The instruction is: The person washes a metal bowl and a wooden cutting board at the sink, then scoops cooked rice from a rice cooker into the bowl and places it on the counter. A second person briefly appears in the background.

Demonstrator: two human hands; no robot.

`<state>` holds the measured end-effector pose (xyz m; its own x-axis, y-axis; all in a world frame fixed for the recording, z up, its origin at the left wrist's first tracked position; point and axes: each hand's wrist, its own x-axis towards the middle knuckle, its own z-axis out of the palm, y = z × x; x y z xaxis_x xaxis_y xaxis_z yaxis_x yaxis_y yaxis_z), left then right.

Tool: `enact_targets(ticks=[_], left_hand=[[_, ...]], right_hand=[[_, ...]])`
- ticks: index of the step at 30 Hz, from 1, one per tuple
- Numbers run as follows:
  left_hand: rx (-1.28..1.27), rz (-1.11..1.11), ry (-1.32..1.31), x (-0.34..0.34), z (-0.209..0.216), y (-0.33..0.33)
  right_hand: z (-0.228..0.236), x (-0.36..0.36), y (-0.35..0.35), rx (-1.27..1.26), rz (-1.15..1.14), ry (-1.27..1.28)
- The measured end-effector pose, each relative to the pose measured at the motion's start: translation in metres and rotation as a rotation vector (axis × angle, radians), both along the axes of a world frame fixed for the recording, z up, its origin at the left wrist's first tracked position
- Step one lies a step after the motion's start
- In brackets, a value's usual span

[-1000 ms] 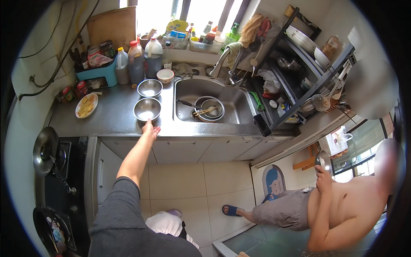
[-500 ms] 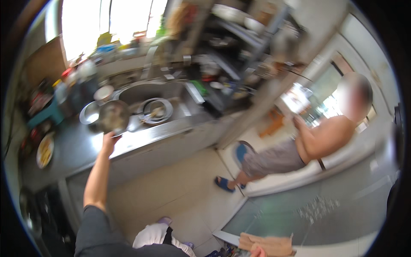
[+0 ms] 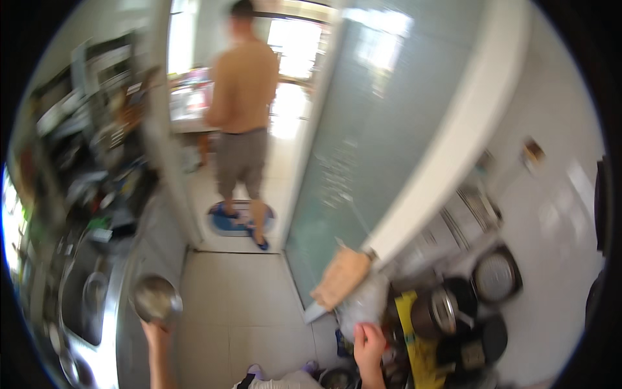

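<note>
My left hand (image 3: 157, 332) grips the rim of a round metal bowl (image 3: 155, 298) and holds it beside the counter. Something pale is in the bottom of the bowl, too blurred to name. My right hand (image 3: 369, 347) is closed, its fingers pinched together. Right above it, a whitish see-through plastic bag (image 3: 364, 301) shows, with a brown paper bag (image 3: 342, 277) by the glass door. Whether my right fingers hold the plastic is not clear.
At left runs a counter with a steel sink (image 3: 83, 292) and a crowded rack (image 3: 97, 123). A frosted glass door (image 3: 363, 129) stands at right, with dark pots (image 3: 479, 324) below. A person (image 3: 243, 84) stands beyond the doorway on a blue mat (image 3: 227, 223).
My view has swung right, toward the doorway. The bowl has left its place over the counter and sink edge. My right hand shows more fully now. The person has turned away.
</note>
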<state>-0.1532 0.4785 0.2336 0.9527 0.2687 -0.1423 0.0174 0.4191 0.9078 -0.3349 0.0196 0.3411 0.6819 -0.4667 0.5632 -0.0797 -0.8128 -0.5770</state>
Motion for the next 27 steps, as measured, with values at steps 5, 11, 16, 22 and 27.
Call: enact_targets(ticks=[5,11,16,22,27], left_hand=[[-0.252,-0.563,0.717,-0.050,-0.077,-0.174],[0.012,-1.233,0.714,-0.071,-0.012,-0.320],[0.205,-1.400,0.629,-0.070,0.002,-0.388],[0.157,-1.358,0.636,-0.086,0.016,-0.444],[0.142,-1.338,0.662,-0.093,0.014,-0.476]], right_hand=[[-0.009,-0.028,-0.086,0.122,-0.246,0.092],[-0.021,-0.119,-0.269,-0.044,-0.753,0.140],[-0.047,-0.147,-0.406,-0.227,-0.897,0.723],[-0.092,-0.151,-0.483,-0.254,-0.894,1.275],[-0.097,-0.148,-0.496,-0.179,-0.784,1.358]])
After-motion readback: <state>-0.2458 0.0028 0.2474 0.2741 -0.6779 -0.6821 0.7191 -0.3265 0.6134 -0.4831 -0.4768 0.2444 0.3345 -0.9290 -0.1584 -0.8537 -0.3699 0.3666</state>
